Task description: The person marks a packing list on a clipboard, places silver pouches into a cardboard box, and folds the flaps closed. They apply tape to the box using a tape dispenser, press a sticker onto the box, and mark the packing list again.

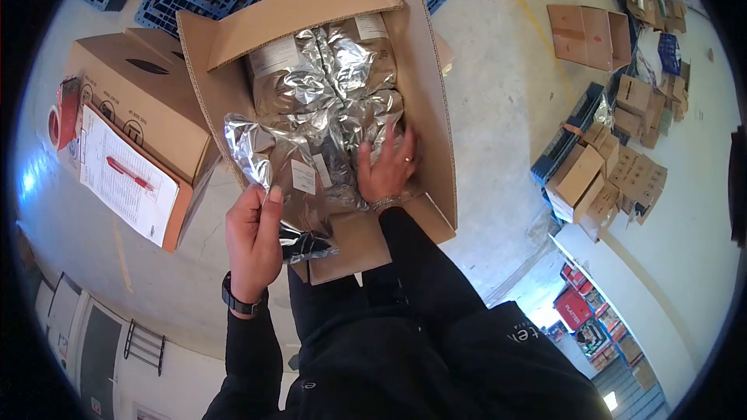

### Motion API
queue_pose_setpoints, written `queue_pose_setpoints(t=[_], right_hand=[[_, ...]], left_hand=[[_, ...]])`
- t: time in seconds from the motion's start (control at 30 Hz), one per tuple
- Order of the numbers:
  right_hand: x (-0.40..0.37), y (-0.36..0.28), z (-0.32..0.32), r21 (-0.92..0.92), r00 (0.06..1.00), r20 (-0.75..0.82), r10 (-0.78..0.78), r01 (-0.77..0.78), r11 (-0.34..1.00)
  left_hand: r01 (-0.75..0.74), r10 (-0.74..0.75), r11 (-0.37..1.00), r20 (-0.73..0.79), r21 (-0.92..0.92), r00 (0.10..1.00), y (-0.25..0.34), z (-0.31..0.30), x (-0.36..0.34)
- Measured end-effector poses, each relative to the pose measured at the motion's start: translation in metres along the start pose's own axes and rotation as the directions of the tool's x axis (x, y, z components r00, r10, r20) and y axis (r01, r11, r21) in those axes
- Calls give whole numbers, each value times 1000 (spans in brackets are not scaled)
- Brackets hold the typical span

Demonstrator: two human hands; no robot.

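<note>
An open cardboard box [433, 93] stands in front of me with its flaps up, holding several silvery foil bags [350, 54]. My left hand [255, 245], with a dark watch on the wrist, pinches the edge of a foil bag [292, 159] that bears a small white label. This bag lies tilted over the box's left side, its dark lower end by the near flap. Inside the box at the right, my right hand [389, 167] rests with fingers spread on the crinkled foil of another bag. A ring and a bracelet show on it.
At the left, a closed carton [140, 101] carries a clipboard with papers [128, 179], a red pen [131, 173] and a tape roll [54, 126]. Blue pallets [233, 0] lie beyond the box. Flattened and open cartons [587, 35] stand at the right.
</note>
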State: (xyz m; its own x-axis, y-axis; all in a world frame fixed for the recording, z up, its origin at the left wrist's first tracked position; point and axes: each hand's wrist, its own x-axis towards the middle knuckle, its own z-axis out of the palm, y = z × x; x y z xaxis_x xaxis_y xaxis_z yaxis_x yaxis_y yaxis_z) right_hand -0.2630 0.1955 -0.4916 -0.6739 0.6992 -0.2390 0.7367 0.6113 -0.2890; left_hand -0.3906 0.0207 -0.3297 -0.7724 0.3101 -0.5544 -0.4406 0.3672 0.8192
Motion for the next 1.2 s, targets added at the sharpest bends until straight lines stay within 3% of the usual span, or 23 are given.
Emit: queue_pose_setpoints(t=[0.1,0.2,0.3,0.37,0.4,0.43,0.47,0.5,0.53,0.57,0.63,0.7,0.73,0.77,0.83,0.87,0.9,0.97,1.0,1.03,1.1,1.13,1.2], right_hand=[[3,1,40,-99,979,182,-93,112,989],[11,5,59,-80,985,163,-62,76,994],[20,3,24,-124,966,250,-58,92,988],[39,18,-7,171,885,388,-259,207,963],[46,22,-23,498,910,287,-299,125,858],[58,19,-43,499,909,283,-306,132,856],[70,12,-63,794,847,329,-419,-8,608],[78,6,-81,943,783,314,-537,-192,272],[82,1,-95,902,645,383,-661,-415,118],[83,3,-102,782,459,589,-665,-531,327],[82,3,-125,605,272,795,-542,-429,671],[61,-1,-137,769,507,639,-578,-439,464],[48,2,-136,692,478,705,-523,-624,363],[33,-3,-138,674,467,720,-514,-646,357],[26,-25,-140,551,430,806,-406,-796,251],[23,-34,-150,711,589,700,-403,-631,311],[30,-28,-156,715,593,695,-406,-627,309],[47,-19,-176,752,645,595,-479,-238,615],[42,-29,-186,447,804,511,-304,53,893],[39,-36,-196,450,801,510,-312,60,891],[31,-44,-207,428,677,617,-401,139,893],[35,-38,-208,408,699,638,-324,51,912],[26,-40,-211,383,699,637,-325,80,920]], left_hand=[[-10,11,1000,16,-29,1000,-4,-6,3],[-8,12,999,69,-54,998,-2,-4,7],[-70,70,998,174,-5,982,0,2,16],[-146,130,988,249,49,960,5,6,30],[-192,154,980,413,50,898,9,6,40],[-232,167,972,562,47,810,15,6,49],[-123,92,992,671,-1,736,22,6,58],[-125,91,992,671,3,736,24,7,67],[8,6,1000,755,-14,655,24,7,77],[145,-71,989,831,-12,551,23,6,86],[105,-15,993,831,-52,557,20,3,101],[-70,-115,966,658,248,744,31,-3,110],[26,-95,993,652,115,752,23,-2,108],[53,-122,991,655,124,746,14,2,100],[14,35,997,617,-75,786,11,11,106],[-239,3,930,643,279,765,24,-1,110],[-244,7,928,644,281,765,22,-5,111],[-510,435,814,292,278,852,20,-9,104],[-177,133,962,208,206,969,27,-15,99],[-177,136,962,200,207,970,25,-15,97],[-148,171,978,152,-150,973,18,-14,101],[-176,179,984,225,-33,958,14,-19,100],[-130,137,990,178,-48,974,4,-9,88]])
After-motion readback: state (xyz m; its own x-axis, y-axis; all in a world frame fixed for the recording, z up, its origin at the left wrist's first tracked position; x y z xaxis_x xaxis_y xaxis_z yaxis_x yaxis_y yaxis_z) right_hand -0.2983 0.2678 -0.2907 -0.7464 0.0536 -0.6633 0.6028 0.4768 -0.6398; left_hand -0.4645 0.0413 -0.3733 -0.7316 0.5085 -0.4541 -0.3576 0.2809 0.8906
